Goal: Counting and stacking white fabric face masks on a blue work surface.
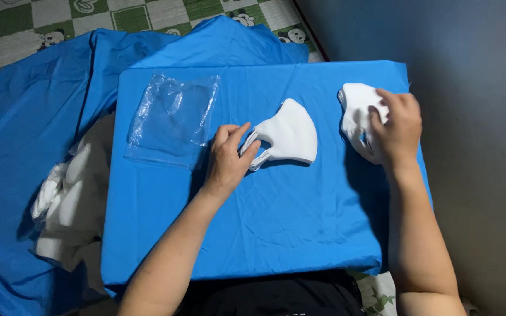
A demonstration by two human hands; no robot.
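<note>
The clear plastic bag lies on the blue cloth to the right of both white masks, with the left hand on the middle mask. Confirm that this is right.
Not right on one point: the clear plastic bag lies to the left of both white masks, not the right. The head view shows it on the blue cloth, with the left hand on the middle mask and the other mask farther right.

White masks (288, 136) on blue cloth (253, 222); green-and-white checked floor mat (89, 17).

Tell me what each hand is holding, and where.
Left hand pinches the middle white mask by its ear-loop end; right hand grips the stack of white masks from above.
</note>
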